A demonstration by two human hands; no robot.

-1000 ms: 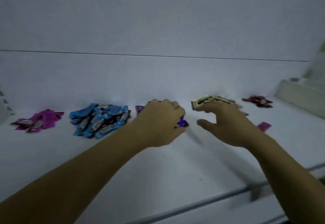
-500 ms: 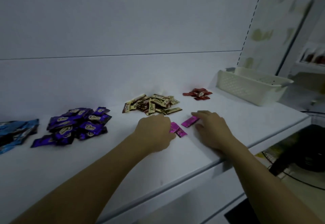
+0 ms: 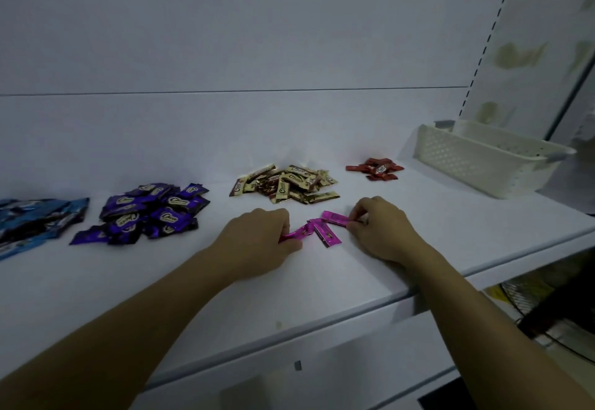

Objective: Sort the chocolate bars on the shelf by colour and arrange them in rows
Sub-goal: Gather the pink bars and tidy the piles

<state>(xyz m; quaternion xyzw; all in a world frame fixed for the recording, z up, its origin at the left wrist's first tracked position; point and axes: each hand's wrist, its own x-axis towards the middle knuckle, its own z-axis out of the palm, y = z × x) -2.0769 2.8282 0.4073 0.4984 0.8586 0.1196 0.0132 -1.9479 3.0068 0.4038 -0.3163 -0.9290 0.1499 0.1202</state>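
Smooth, matt white shelf (image 3: 322,284). Shiny, crinkly, foil-like wrap on the gold bars (image 3: 286,182). Same glossy wrap on the purple bars (image 3: 151,213) left of the gold bars, on the blue bars (image 3: 35,219) further left, on the red bars (image 3: 375,168) to the right, and on the pink bars (image 3: 326,232) just in front. Far right of the gold bars, a dull cream plastic basket (image 3: 467,158), walls full of tiny holes.

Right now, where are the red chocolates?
In the head view, the red chocolates lie toward the back right of the shelf, between the gold pile and the white basket.
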